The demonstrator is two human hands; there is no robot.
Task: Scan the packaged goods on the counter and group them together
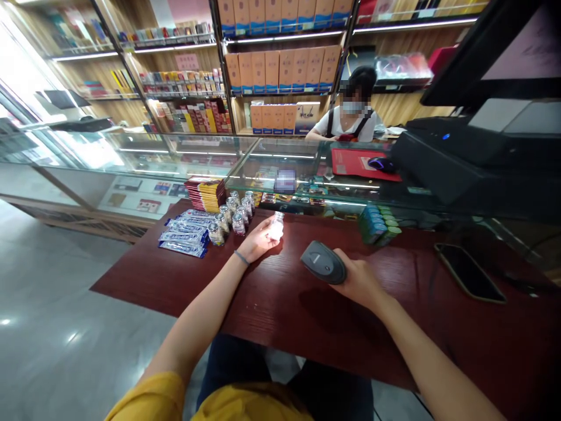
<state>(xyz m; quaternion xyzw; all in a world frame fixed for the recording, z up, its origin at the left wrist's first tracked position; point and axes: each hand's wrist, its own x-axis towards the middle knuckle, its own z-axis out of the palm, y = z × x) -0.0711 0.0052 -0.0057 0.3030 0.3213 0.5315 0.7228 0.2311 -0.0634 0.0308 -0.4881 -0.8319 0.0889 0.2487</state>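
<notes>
My left hand (pixel 259 241) is closed round a small bottle (pixel 276 227) with a silvery cap, held just above the dark red table. Bright light falls on the bottle, so its label is washed out. In my right hand (pixel 357 275) is a dark grey barcode scanner (pixel 323 261), its head turned toward the bottle; my fingers wrap its handle, which is mostly hidden. Left of my left hand, several similar small bottles (pixel 239 223) stand in rows. Beside them lie blue and white packets (pixel 184 237), with a stack of red and yellow packs (pixel 205 194) behind.
Green and blue small boxes (pixel 377 225) stand at the table's back right, near a phone (pixel 470 272). Beyond runs a glass display counter (pixel 263 158) with a red mat (pixel 357 164) and mouse (pixel 382 164). A masked person (pixel 350 120) is behind it. A black monitor (pixel 477 55) looms at right.
</notes>
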